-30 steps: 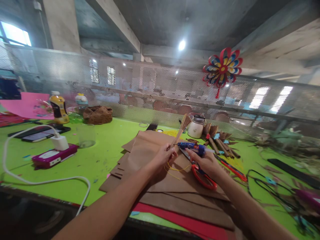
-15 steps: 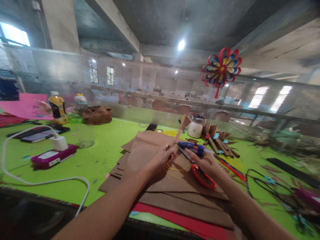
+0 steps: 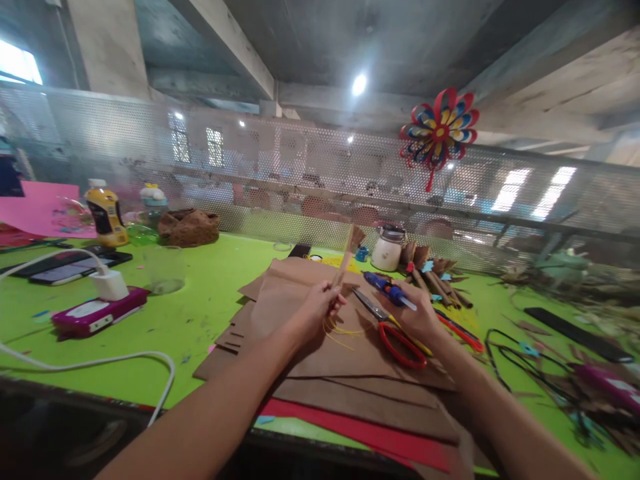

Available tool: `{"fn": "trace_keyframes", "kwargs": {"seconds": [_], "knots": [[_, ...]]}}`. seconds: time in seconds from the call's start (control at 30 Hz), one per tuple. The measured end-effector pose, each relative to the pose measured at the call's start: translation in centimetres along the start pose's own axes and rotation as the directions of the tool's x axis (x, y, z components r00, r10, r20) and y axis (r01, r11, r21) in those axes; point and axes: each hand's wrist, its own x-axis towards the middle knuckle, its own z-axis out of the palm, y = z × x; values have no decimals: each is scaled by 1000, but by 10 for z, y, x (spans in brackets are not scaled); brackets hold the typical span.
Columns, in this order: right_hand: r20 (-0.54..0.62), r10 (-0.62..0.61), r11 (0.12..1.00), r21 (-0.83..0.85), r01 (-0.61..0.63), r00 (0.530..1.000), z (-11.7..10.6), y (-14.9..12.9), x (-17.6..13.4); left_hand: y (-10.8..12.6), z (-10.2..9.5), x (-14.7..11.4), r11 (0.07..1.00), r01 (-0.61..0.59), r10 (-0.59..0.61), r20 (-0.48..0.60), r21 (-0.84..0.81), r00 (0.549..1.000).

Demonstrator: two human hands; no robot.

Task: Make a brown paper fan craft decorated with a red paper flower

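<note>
Between the closed fingers of my left hand point(image 3: 320, 305) is a slim, tan brush-like bundle point(image 3: 346, 259), tilted up with its frayed end away from me. Thin yellow strands point(image 3: 344, 331) trail beneath that hand. My right hand point(image 3: 416, 312) is closed around a blue glue gun point(image 3: 384, 285), with a whitish stick poking from its rear. Red-handled scissors point(image 3: 400, 343) lie between the hands on stacked brown cardboard sheets point(image 3: 295, 293). Part of the bundle is hidden inside my left fingers.
Brown rolled pieces point(image 3: 445, 287) and a white jar point(image 3: 387, 248) stand behind my right hand. At left are a purple power strip point(image 3: 97, 313) with a white cable, a clear cup point(image 3: 165, 270) and a yellow bottle point(image 3: 106, 217). A perforated metal screen point(image 3: 300, 167) borders the green table point(image 3: 200, 320).
The glue gun in my right hand has swung away from the bundle, its nozzle now pointing up and left. The bundle stands a little more upright in my left hand.
</note>
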Motion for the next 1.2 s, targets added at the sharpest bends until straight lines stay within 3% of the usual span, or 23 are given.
{"fn": "trace_keyframes", "kwargs": {"seconds": [0.13,0.23,0.4,0.5,0.67,0.87,0.93,1.0,1.1,1.17,1.2], "knots": [[37,166,930,-340,-143,985,-3,32,0,1,-4,7,1000,15,-17,-147,-19,989],[91,283,848,-489,-205,955,1,51,-2,0,-5,9,999,25,-28,-168,-20,985],[216,291,889,-422,-179,932,15,55,-7,0,-4,8,999,33,-33,-144,-8,989],[314,324,899,-396,-187,892,20,52,-7,-1,-3,9,999,36,-35,-121,6,992],[457,285,931,-341,-130,843,9,48,-3,-2,-2,8,998,50,-47,-98,28,994],[539,238,969,-183,-163,808,-30,27,10,0,-1,5,998,48,-46,-66,34,997],[524,233,972,-97,-214,819,-39,18,14,0,0,3,999,39,-38,-47,37,998],[445,242,951,66,-301,863,-41,12,17,1,1,1,998,27,-26,-11,56,1000],[238,377,779,441,-445,895,-34,8,20,0,5,-2,995,7,-12,48,102,999],[176,435,658,607,-445,883,-26,6,21,-1,9,-5,991,-8,-3,84,137,996],[163,438,640,634,-434,884,-23,4,21,-1,10,-6,987,-21,5,100,158,995]]}}
